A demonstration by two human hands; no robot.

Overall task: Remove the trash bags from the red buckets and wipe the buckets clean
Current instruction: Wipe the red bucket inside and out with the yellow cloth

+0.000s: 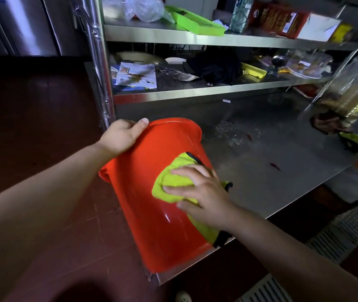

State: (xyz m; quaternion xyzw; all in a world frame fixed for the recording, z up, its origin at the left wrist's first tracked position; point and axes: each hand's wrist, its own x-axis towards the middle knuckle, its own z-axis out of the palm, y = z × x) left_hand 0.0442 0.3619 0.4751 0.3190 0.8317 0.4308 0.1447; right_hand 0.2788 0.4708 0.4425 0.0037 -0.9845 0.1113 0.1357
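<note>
At the steel desk [282,182] edge, the left hand [121,136] is gripping the tilted red plastic bucket's [149,214] far rim while the right hand [197,190] is pressing a yellow-green cloth [171,182], fingers flat, against its near side.

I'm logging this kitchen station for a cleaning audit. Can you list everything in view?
Red plastic bucket: one, tilted on the steel table's near corner.
Yellow-green cleaning cloth: one, pressed on the bucket's side.
Second yellow-green cloth: one, table's right edge.
Stainless steel table: one, silver.
Green plastic tray: one, top shelf.
Red printed box: one, top shelf.
Printed papers: several, lower shelf.
Black fabric bundle: one, lower shelf.
Left hand: grips the bucket's rim.
Right hand: presses the cloth.
</note>
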